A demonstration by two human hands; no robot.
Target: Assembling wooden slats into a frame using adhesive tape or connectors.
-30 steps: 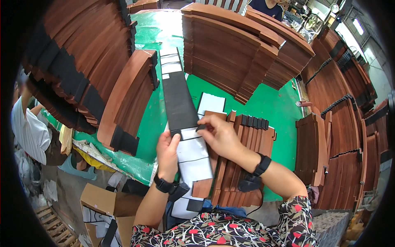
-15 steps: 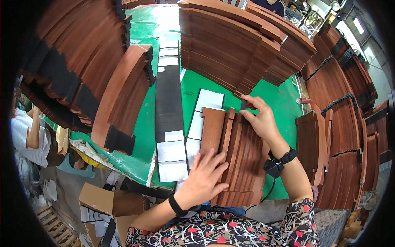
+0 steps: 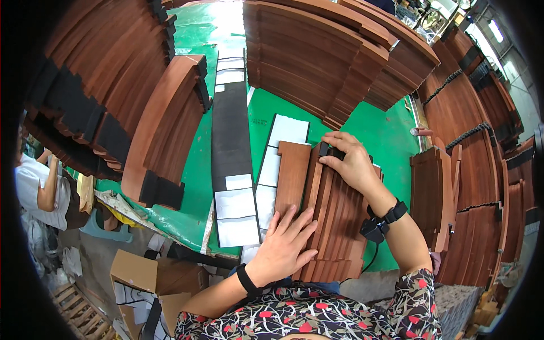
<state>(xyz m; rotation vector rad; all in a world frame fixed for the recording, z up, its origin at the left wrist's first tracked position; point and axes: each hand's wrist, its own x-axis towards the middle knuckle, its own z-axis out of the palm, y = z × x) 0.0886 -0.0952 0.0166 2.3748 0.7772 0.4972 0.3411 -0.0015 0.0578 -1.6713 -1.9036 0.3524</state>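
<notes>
Black piece [image 3: 323, 149] in right hand [image 3: 355, 163]; left hand [image 3: 279, 250] on brown boards [image 3: 339, 226].

The left hand [image 3: 286, 243] has quit the black strip [image 3: 231, 141] (both hands were there 1 second ago) and lies spread on wooden boards [image 3: 335, 226]; the right hand [image 3: 351, 161] has carried a small black pad [image 3: 323, 149] to their far end, ahead of the left hand.
</notes>
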